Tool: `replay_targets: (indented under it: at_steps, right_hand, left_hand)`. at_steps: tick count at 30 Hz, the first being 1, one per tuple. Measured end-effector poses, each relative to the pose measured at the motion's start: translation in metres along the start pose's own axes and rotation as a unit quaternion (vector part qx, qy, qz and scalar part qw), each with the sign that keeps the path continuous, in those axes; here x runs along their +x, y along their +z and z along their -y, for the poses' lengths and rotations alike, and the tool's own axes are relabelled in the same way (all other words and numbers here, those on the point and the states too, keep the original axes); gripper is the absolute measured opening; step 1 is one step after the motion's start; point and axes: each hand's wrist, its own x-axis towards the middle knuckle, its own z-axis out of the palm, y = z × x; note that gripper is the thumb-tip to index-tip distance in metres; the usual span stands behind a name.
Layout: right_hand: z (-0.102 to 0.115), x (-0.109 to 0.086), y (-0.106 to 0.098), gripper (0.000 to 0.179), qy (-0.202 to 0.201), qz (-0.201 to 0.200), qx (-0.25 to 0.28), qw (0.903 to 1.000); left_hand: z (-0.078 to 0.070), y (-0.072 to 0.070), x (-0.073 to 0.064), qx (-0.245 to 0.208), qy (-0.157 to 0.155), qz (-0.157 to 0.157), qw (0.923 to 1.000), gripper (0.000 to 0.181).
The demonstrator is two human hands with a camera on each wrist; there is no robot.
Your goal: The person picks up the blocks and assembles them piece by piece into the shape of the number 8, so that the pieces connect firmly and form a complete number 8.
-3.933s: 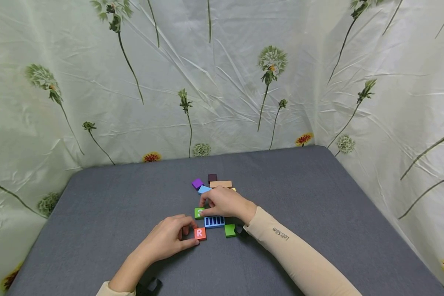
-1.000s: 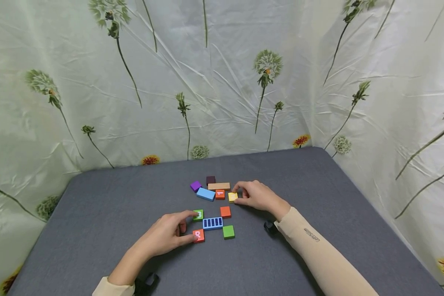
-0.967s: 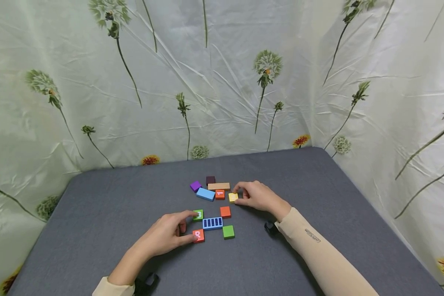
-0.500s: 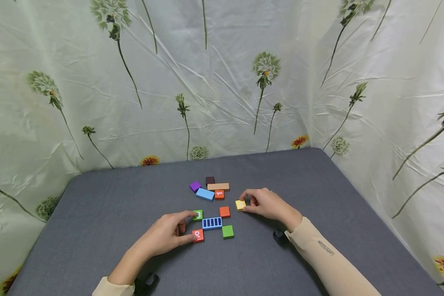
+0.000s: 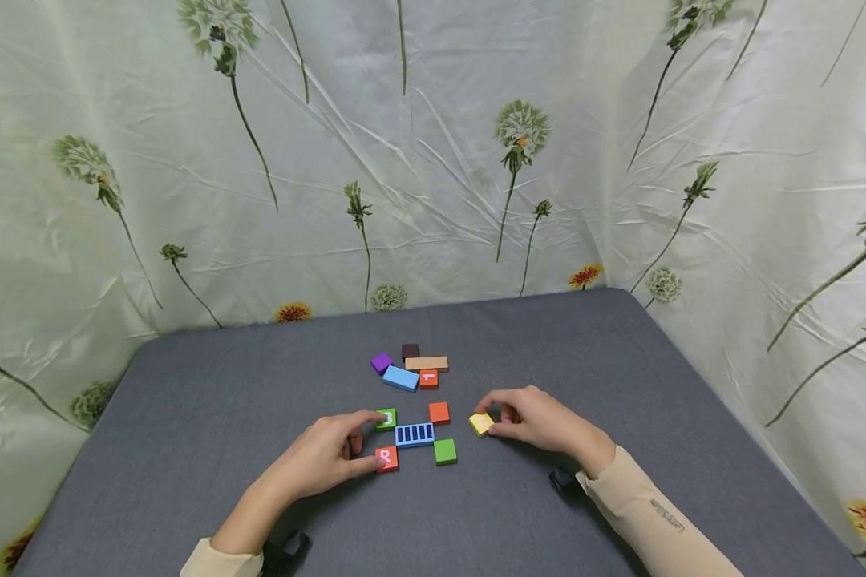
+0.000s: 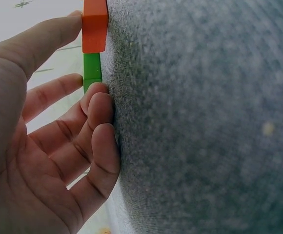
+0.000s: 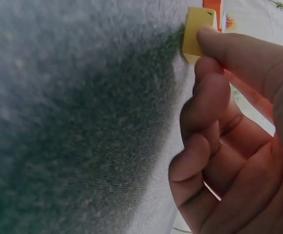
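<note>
My right hand [image 5: 541,417] pinches a small yellow block [image 5: 480,424] between thumb and fingers, right of the other blocks in the head view. The right wrist view shows the thumb on one face of this yellow block [image 7: 196,31]. At centre left, my left hand [image 5: 325,453] touches two blocks: the index fingertip is on a green block [image 5: 388,417] with a white mark, the thumb on a red block [image 5: 387,457] marked R. Between the hands lie a blue block with dark stripes [image 5: 414,435], a plain orange-red block [image 5: 439,413] and a plain green block [image 5: 445,451].
Farther back on the grey cloth-covered table [image 5: 260,385] is a loose group: a purple block [image 5: 382,363], a dark block [image 5: 410,351], a long tan block [image 5: 427,364], a light blue block [image 5: 401,379] and an orange-red block marked 1 [image 5: 429,378]. A flower-printed curtain [image 5: 433,200] hangs behind.
My right hand has drawn the yellow block away from the far group, toward me and to the right, turning it slightly. My left hand has stayed put over the last second.
</note>
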Motion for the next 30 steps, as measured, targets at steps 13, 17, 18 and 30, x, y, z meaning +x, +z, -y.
replay_targets:
  at_steps: [13,17,18,30]
  right_hand:
    - [0.010,-0.020,0.006,0.030,-0.005,0.004,0.026,0.9996]
    - [0.012,-0.023,0.011,0.031,-0.001,-0.031,0.006,0.9995]
    - [0.013,-0.023,0.012,0.032,0.004,-0.036,0.002,0.9993]
    - [0.017,-0.025,0.021,0.022,0.028,-0.074,-0.020,0.9967]
  left_hand:
    - [0.000,-0.001,-0.001,-0.005,0.004,0.000,1.0000,0.056]
    - [-0.001,0.000,0.000,-0.001,0.003,-0.001,1.0000,0.056]
    - [-0.001,0.000,0.000,0.000,0.001,-0.001,1.0000,0.056]
    - [0.001,0.000,0.000,-0.003,0.008,0.000,1.0000,0.056]
